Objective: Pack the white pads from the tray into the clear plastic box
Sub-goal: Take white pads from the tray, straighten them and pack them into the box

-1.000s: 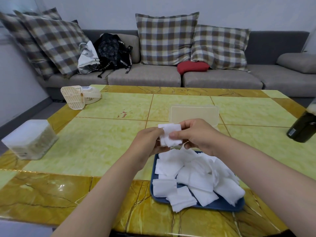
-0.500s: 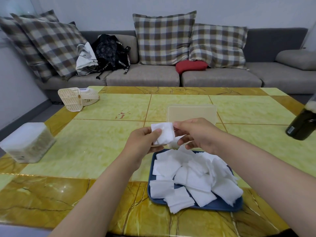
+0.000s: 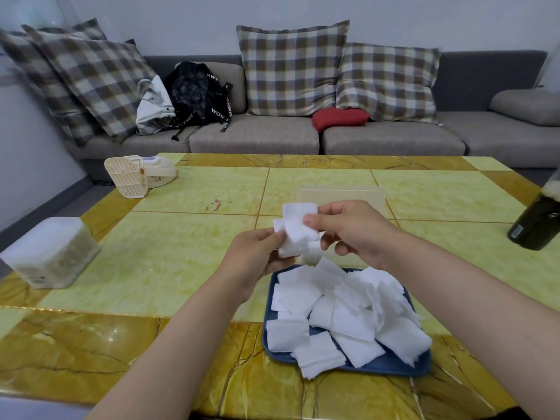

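White square pads [image 3: 342,313], where do they lie?

Most lie in a loose heap on the blue plastic tray [image 3: 394,369], close to the near edge of the bench [image 3: 181,253] and right of its middle. A few overhang the tray's near rim.

And the hands?

Both are raised above the tray's far rim. The left hand [image 3: 257,256] has its fingers curled round the lower part of a small stack of white pads [image 3: 298,228]. The right hand [image 3: 351,231] pinches the top pad of that stack between thumb and fingers.

Where is the clear plastic box [image 3: 342,195]?

Just beyond the hands, toward the middle of the bench, partly hidden by the right hand. Whether it holds any pads I cannot tell.

Anything else on the bench?

A white lidded container [image 3: 50,253] stands near the left edge, a cream plastic fan [image 3: 136,174] lies at the far left corner, and a dark green bottle [image 3: 536,222] stands at the right edge. A grey sofa [image 3: 254,137] with checked cushions stands behind the far edge.
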